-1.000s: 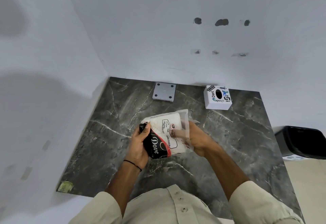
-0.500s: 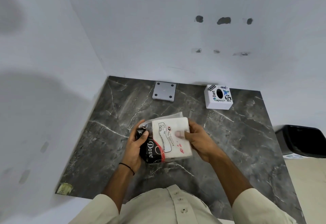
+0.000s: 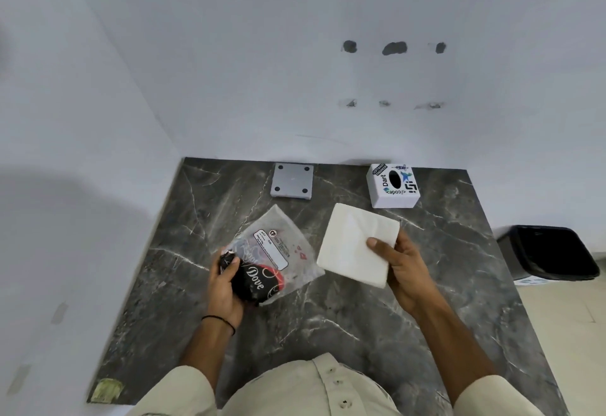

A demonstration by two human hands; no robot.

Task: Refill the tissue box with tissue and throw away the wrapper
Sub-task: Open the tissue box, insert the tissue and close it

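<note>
Tissue stack point(image 3: 357, 245) now outside wrapper point(image 3: 275, 248)

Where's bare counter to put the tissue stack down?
Bare marble near the right edge, between the right hand holding the tissue stack and the bin. More along the left edge, between the wall and the wrapper in the left hand. The back is crowded: metal plate and tissue box.
</note>
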